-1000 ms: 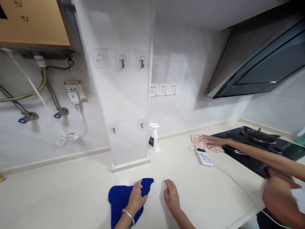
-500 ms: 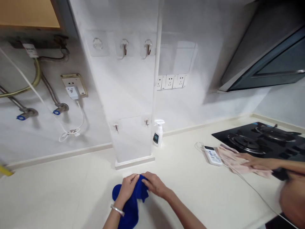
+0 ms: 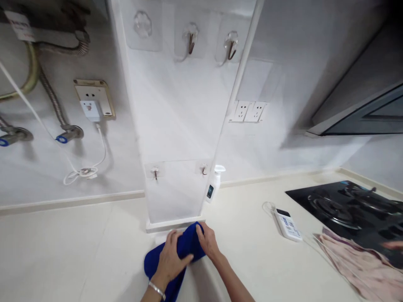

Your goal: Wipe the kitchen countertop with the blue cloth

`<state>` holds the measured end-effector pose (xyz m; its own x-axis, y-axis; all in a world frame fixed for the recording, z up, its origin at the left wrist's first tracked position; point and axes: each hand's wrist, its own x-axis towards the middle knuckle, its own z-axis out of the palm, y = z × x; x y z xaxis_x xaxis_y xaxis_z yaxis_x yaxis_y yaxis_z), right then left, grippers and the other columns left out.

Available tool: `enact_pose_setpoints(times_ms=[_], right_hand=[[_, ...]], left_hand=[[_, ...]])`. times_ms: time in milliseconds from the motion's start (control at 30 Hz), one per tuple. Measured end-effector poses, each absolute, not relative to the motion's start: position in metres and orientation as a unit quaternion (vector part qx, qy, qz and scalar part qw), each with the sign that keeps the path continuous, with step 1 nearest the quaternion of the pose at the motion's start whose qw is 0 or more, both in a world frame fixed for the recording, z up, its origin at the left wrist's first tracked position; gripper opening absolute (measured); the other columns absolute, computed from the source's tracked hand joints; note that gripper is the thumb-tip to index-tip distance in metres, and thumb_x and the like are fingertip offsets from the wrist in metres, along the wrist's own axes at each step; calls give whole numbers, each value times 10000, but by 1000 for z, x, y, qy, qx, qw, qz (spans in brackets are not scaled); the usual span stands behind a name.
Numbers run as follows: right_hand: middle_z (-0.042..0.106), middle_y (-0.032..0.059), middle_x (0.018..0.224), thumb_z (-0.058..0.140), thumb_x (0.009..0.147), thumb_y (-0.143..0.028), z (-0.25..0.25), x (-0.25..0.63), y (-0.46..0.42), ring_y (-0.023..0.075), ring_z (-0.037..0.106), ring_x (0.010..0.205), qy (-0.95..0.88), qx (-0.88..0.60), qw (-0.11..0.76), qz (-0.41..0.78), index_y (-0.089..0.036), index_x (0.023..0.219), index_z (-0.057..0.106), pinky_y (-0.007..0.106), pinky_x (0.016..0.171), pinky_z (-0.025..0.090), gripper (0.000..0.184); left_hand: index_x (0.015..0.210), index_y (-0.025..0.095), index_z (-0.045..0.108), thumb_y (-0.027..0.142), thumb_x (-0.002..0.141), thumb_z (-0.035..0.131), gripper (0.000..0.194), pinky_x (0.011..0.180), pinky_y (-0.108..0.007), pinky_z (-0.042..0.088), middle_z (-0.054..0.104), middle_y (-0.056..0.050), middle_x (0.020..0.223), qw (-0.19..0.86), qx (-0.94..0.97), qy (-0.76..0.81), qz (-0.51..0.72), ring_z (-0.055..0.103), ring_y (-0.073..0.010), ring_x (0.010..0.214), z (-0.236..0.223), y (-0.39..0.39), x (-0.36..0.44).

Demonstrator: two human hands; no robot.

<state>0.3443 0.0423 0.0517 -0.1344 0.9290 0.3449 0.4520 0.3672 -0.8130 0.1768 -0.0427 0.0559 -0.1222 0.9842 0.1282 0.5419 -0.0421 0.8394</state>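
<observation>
A bright blue cloth point(image 3: 189, 245) lies bunched on the cream countertop point(image 3: 78, 251), close to the foot of a white wall column point(image 3: 176, 126). My left hand point(image 3: 170, 262), with a silver bangle at the wrist, presses down on the cloth from the left. My right hand point(image 3: 208, 241) grips the cloth's right edge. Both hands are closed around the fabric.
A small spray bottle point(image 3: 214, 186) stands beside the column. A white remote-like device point(image 3: 288, 224) with a cord lies to the right, near a black gas hob point(image 3: 346, 205). Another person's fingers point(image 3: 392, 245) rest on a pink cloth point(image 3: 359, 264) at far right. Hooks, sockets and pipes line the wall.
My right hand came over from the bare counter onto the blue cloth, and both hands pushed it toward the column. The other person's pink cloth slid right and nearer. The view moved closer to the wall.
</observation>
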Motion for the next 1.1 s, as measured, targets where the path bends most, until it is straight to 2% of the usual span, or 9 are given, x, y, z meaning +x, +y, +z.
enact_pose_setpoints(times_ms=[67, 167, 267, 333, 467, 567, 733, 900, 1100], right_hand=[[614, 20, 696, 372, 967, -483, 54, 351, 46, 181, 570, 662, -706, -491, 412, 302, -215, 757, 594, 312, 652, 489, 406], [582, -15, 663, 462, 922, -447, 66, 364, 46, 152, 546, 639, -701, -477, 357, 392, -209, 713, 559, 270, 611, 459, 332], [559, -58, 700, 551, 808, -274, 85, 380, 39, 117, 498, 619, -678, -415, 281, 538, -212, 903, 580, 231, 577, 409, 118], [515, -87, 694, 554, 743, -182, 97, 391, 34, 101, 442, 593, -687, -384, 248, 564, -234, 1064, 559, 215, 546, 358, 325], [555, -59, 710, 534, 826, -218, 109, 404, 35, 125, 483, 630, -739, -417, 256, 463, -242, 1073, 602, 241, 592, 397, 257], [659, 37, 935, 491, 921, -324, 103, 402, 46, 189, 595, 821, -761, -445, 322, 346, -240, 1049, 674, 320, 751, 482, 239], [640, 127, 1059, 456, 951, -308, 75, 378, 62, 274, 583, 958, -754, -537, 378, 27, -246, 1107, 708, 445, 847, 467, 303], [690, 59, 861, 416, 1008, -385, 39, 340, 62, 171, 625, 686, -686, -563, 462, 16, -185, 1102, 642, 295, 665, 492, 316], [704, 96, 994, 370, 1030, -345, 13, 314, 58, 173, 662, 803, -726, -541, 421, -57, -174, 1060, 690, 280, 705, 510, 364]], left_hand=[[1300, 265, 578, 269, 713, 657, 592, 1137, -445, 415, 444, -78, 1506, 247, 647, 633, 346, 450, -279, 1369, 42, -52, 174], [1185, 270, 651, 255, 843, 452, 396, 1053, -396, 495, 595, -70, 1355, 236, 642, 644, 343, 585, -238, 1229, 34, -59, 163], [1060, 259, 687, 362, 874, 445, 323, 982, -424, 529, 713, -84, 1094, 266, 596, 661, 370, 677, -268, 1020, 37, -61, 150], [1051, 240, 682, 441, 857, 493, 337, 995, -450, 517, 724, -92, 1032, 323, 521, 675, 410, 681, -287, 984, 41, -65, 147], [1133, 225, 654, 572, 819, 569, 476, 997, -403, 523, 665, -93, 1239, 473, 299, 655, 508, 624, -276, 1145, 55, -67, 159], [1086, 217, 654, 627, 801, 608, 502, 917, -391, 548, 703, -79, 1113, 518, 340, 606, 500, 657, -268, 1019, 66, -56, 171], [959, 240, 683, 552, 865, 514, 368, 936, -416, 519, 705, -68, 985, 290, 504, 683, 442, 658, -268, 958, 53, -32, 172], [1090, 281, 689, 488, 915, 462, 353, 962, -359, 514, 711, -51, 1110, 202, 522, 690, 459, 666, -231, 1025, 40, -28, 154], [1055, 273, 666, 611, 871, 493, 422, 872, -382, 532, 736, -25, 1013, 200, 422, 737, 489, 688, -231, 932, 37, -26, 122]])
